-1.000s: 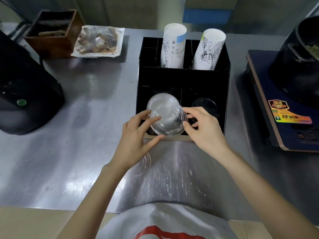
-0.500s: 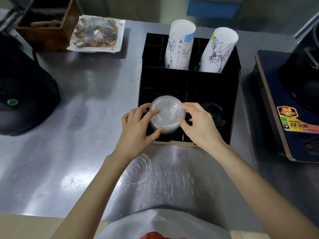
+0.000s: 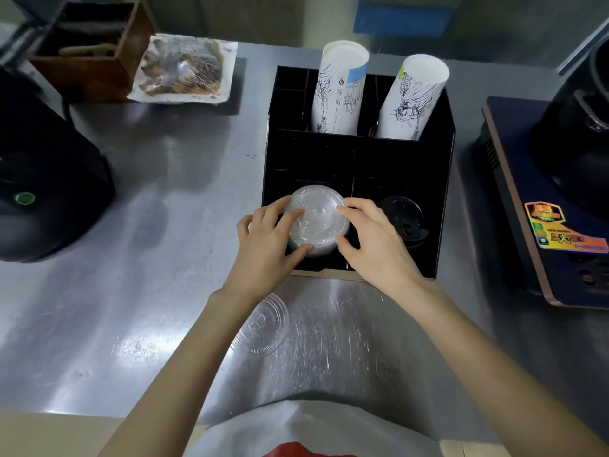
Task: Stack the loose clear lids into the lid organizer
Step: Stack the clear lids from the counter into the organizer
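A stack of clear lids [image 3: 317,221] sits in the front left compartment of the black lid organizer [image 3: 441,179]. My left hand [image 3: 263,245] grips the stack's left side, thumb at the near edge. My right hand [image 3: 375,239] holds its right side with fingertips on the rim. One loose clear lid [image 3: 262,328] lies flat on the steel counter just below my left wrist. Black lids [image 3: 403,216] fill the front right compartment.
Two printed paper cup stacks [image 3: 341,90] [image 3: 412,97] stand in the organizer's rear slots. A black appliance [image 3: 43,179] is at the left, a cooker base [image 3: 543,199] with a pot at the right. A wooden box [image 3: 89,47] and a wrapped food tray [image 3: 183,70] sit at the back left.
The clear lid held tilted above the organizer has been lowered flat onto the stack in the front left compartment. Both hands followed it down and stay on the stack.
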{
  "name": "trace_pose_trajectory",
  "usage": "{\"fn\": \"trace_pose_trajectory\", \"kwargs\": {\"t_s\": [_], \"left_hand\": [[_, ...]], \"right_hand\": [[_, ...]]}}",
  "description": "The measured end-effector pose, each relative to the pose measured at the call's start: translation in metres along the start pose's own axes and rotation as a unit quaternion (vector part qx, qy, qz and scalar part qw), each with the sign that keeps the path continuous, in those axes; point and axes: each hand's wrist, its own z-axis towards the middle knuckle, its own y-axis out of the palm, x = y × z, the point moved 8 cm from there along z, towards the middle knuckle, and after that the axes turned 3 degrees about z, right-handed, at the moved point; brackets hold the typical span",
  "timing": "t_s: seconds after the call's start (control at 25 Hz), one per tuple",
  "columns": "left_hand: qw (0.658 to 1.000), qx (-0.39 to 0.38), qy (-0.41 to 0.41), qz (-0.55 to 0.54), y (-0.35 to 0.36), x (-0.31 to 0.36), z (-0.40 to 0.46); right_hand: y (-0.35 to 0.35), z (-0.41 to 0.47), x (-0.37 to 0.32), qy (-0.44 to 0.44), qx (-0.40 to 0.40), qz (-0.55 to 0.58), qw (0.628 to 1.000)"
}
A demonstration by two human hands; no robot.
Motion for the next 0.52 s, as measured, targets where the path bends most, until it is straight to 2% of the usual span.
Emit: {"fn": "trace_pose_trajectory", "kwargs": {"t_s": [0.32,0.52], "left_hand": [[1.000,-0.006,0.001,0.001,-0.006,0.004,-0.003],[1.000,0.006,-0.013,-0.015,-0.016,-0.002,-0.016]], "right_hand": [[-0.001,-0.004,-0.005,0.003,-0.019,-0.023,1.000],[-0.003,-0.013,-0.017,-0.010,0.002,-0.023,1.000]]}}
